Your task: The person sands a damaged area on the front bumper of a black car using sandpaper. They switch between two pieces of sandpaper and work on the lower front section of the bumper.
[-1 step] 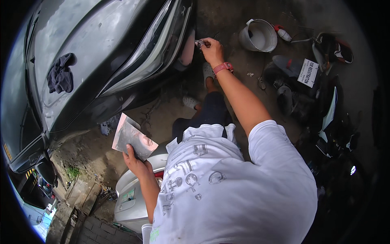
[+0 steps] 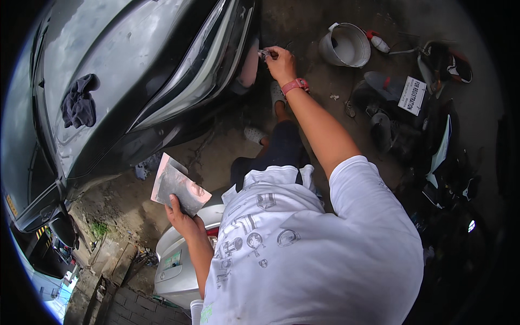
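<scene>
My left hand (image 2: 185,218) grips the lower edge of a flat grey plate (image 2: 176,187) smeared with pink putty, thumb on top and fingers beneath. Stretched out ahead, my right hand (image 2: 281,65) pinches a small grey piece (image 2: 264,54) at the front corner of a dark car (image 2: 105,127). The piece is too small to make out fully. Right beside it, a smooth pink patch (image 2: 249,66) covers part of the bumper below the headlight (image 2: 189,76). Whether the piece touches the patch cannot be told.
A crumpled dark cloth (image 2: 79,101) lies on the hood. Beyond my right hand stand a whitish bucket (image 2: 346,49) and a red-and-white bottle (image 2: 379,43). A dark motorcycle (image 2: 390,130) with a white sign (image 2: 412,95) is at the right. Near my left forearm is a silver rounded object (image 2: 176,271).
The view has shifted very slightly. My right hand has moved a touch toward the car with the small grey piece; my left hand keeps its hold on the plate.
</scene>
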Demonstrator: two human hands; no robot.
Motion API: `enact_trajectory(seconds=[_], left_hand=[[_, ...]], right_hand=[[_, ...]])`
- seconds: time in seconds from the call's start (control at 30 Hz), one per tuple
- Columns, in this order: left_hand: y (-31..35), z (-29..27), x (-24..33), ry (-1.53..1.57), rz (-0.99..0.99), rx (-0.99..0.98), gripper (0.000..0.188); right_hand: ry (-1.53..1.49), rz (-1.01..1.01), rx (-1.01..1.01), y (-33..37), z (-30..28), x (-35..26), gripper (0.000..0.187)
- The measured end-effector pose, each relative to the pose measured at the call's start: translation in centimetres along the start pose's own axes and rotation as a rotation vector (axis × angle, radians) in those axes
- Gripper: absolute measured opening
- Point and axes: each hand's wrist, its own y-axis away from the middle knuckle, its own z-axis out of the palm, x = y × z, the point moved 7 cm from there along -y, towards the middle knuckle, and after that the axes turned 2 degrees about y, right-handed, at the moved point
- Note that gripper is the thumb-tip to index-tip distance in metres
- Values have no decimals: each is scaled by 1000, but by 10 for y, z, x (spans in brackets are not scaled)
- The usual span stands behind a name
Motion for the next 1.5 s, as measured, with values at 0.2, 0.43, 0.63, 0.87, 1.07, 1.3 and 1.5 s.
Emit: enact_trajectory(seconds=[0.2,0.43,0.63,0.87,1.07,1.3,1.5], left_hand=[[-1,13,-9,-60,-59,51,38],[-5,17,-13,-51,-71,39,39],[-4,24,-15,-62,-67,29,38],[-3,23,-13,-78,-55,9,36],[-4,13,-19,-67,-62,32,37],[-4,10,-21,-62,-53,26,38],[-3,8,-19,-56,-41,3,36]], right_hand=[[164,-300,143,-40,16,-22,23],[187,-363,165,-16,26,-38,26],[184,-321,61,-9,25,-32,25],[134,-319,154,-41,20,-28,24],[174,-349,163,-27,29,-32,26],[144,-395,120,15,33,-40,25],[157,-364,91,53,38,-44,29]])
